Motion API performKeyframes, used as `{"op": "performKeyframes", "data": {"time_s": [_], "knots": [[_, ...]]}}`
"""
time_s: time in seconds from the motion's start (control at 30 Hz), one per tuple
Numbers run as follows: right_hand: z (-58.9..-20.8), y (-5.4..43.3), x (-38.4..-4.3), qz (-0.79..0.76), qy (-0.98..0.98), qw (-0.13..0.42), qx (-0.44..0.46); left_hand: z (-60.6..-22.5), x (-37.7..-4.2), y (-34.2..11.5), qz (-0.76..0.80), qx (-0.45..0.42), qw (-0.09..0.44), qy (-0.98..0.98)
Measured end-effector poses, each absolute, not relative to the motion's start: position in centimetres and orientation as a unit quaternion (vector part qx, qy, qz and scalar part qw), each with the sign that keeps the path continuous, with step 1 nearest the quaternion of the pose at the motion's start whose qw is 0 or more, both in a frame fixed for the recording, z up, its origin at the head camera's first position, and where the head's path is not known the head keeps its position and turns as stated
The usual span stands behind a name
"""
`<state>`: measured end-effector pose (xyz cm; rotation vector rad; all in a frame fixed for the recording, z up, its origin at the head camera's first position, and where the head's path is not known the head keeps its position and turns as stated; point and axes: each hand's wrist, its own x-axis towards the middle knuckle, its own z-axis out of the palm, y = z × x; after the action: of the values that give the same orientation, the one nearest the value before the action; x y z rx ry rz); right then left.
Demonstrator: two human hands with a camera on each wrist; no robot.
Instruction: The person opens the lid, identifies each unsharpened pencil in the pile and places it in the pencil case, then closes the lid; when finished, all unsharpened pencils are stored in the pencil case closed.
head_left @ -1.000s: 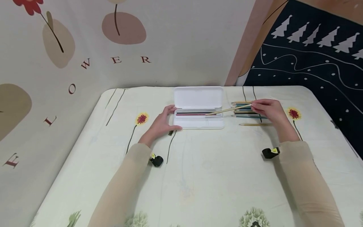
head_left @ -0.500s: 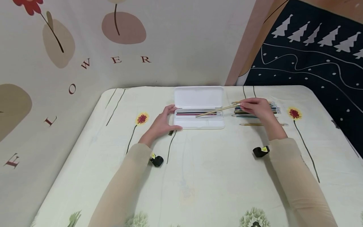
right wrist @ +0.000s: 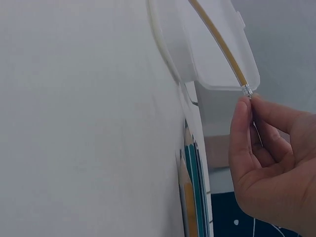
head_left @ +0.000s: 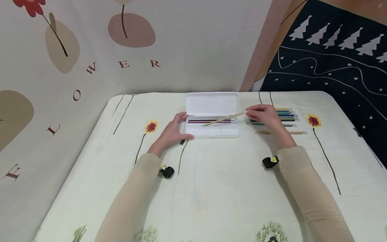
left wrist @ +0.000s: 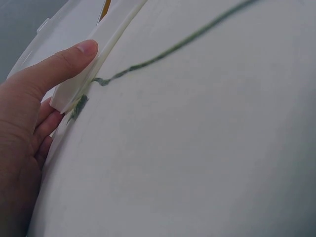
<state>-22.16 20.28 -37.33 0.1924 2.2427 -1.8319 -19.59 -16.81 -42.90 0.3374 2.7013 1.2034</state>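
An open white pencil case [head_left: 211,132] stands toward the back of the table, its lid [head_left: 211,103] raised. A few pencils [head_left: 195,121] lie along its inside, dark and red ones among them. My left hand [head_left: 171,131] grips the case's left end; the thumb [left wrist: 74,58] lies along the front wall and the fingers reach around the corner. Between thumb and fingertips my right hand [head_left: 263,115] pinches a yellow pencil [right wrist: 222,44] by its eraser end. That pencil slants down leftward, its tip over the inside of the case.
Right of the case lies a row of pencils [head_left: 287,116], partly hidden behind my right hand. A single yellow pencil [head_left: 296,133] lies nearer me. A flower-printed cloth [head_left: 217,188] covers the table. A patterned wall hanging [head_left: 196,43] rises behind it.
My right hand has moved left with the yellow pencil, whose tip has gone farther along over the case. More of the pencil row shows. The left hand has stayed put.
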Motion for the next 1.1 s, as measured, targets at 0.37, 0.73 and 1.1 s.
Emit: {"op": "performKeyframes", "data": {"time_s": [0.37, 0.73, 1.1], "knots": [[-37.6, 18.8, -22.2, -0.565, 0.812, 0.142, 0.019, -43.0, -19.6, -16.9, 0.402, 0.111, 0.082, 0.905], [-38.2, 18.0, -22.4, -0.523, 0.837, 0.162, -0.019, -43.0, -19.6, -16.9, 0.404, 0.107, 0.085, 0.905], [-38.1, 17.5, -22.1, -0.467, 0.868, 0.163, -0.046, -43.0, -19.6, -16.9, 0.396, 0.11, 0.083, 0.908]]}}
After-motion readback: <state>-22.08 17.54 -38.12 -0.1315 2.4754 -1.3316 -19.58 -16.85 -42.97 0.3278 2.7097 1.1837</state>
